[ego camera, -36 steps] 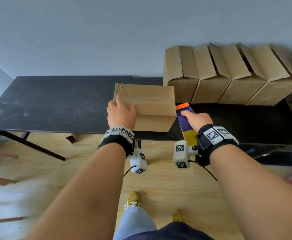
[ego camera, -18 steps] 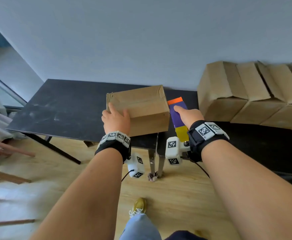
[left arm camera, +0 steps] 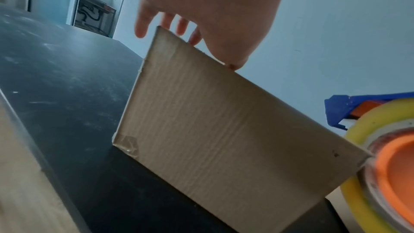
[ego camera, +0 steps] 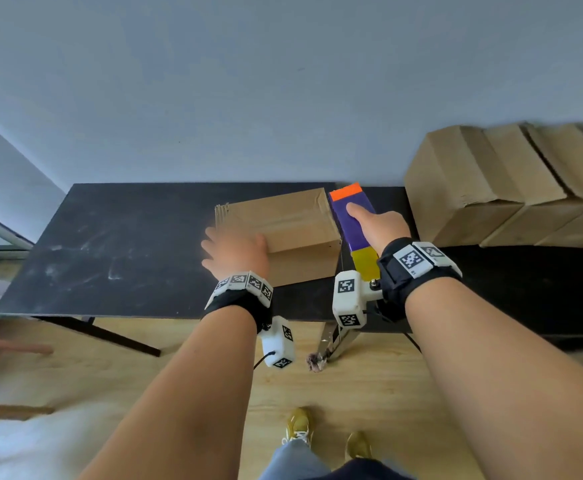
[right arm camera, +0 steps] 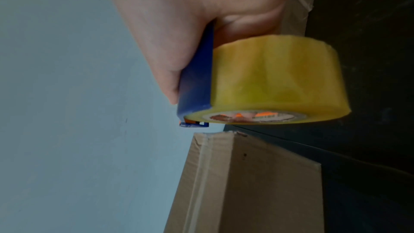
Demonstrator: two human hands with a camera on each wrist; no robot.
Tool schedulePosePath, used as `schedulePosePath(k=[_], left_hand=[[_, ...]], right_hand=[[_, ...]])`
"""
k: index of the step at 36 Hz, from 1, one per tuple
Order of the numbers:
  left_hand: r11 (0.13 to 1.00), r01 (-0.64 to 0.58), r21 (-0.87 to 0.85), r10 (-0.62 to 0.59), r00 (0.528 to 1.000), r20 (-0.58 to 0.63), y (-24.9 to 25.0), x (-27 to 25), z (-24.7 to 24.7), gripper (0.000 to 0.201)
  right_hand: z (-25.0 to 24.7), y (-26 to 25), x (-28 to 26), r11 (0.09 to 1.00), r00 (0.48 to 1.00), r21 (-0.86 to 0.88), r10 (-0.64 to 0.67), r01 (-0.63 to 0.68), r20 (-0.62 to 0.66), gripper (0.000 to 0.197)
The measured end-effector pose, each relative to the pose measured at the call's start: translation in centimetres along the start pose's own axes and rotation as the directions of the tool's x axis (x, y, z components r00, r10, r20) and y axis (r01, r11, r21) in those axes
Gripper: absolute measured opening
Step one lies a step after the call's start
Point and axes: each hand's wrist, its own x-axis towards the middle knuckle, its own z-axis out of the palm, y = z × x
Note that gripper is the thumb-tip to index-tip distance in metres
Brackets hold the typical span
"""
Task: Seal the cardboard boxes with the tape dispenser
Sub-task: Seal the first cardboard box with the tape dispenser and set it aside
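The cardboard box [ego camera: 279,230] has been slid along the counter [ego camera: 120,251] toward its left part and now sits farther back from the near edge, turned slightly so its left end angles away. The left hand [ego camera: 236,252] has shifted on the box: earlier it lay flat over the near left corner of the top, now its fingers [left arm camera: 143,24] are spread and blurred at that corner. The right hand [ego camera: 380,226] has carried the tape dispenser [ego camera: 350,220] along beside the box's right end, farther from the row of boxes [ego camera: 511,188].
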Motion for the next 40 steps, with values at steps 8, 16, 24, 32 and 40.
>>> schedulePosePath(k=[8, 16, 24, 32, 40], left_hand=[[1.000, -0.011, 0.002, 0.011, 0.996, 0.090, 1.8, -1.4, -1.0, 0.051], [0.874, -0.340, -0.348, 0.411, 0.899, 0.154, 8.7, -2.5, -5.3, 0.033], [0.724, 0.141, -0.675, 0.331, 0.788, 0.519, 14.0, -3.9, -7.4, 0.035], [0.685, 0.179, -0.706, 0.348, 0.771, 0.533, 12.9, -4.4, -6.6, 0.026], [0.621, 0.345, -0.703, 0.294, 0.729, 0.618, 12.4, -4.2, -6.3, 0.011]], right_hand=[[-3.1, -0.9, -0.7, 0.994, 0.993, 0.006, -0.107, 0.107, -0.043, 0.055], [-6.2, 0.8, -1.6, 0.967, 0.967, 0.071, -0.249, 0.245, 0.057, 0.067], [-8.0, 2.6, -2.3, 0.948, 0.938, 0.103, -0.315, 0.302, 0.143, 0.060], [-9.2, 3.3, -2.4, 0.939, 0.920, 0.098, -0.342, 0.329, 0.189, 0.060], [-9.8, 3.7, -2.7, 0.941, 0.908, 0.128, -0.337, 0.314, 0.248, 0.053]])
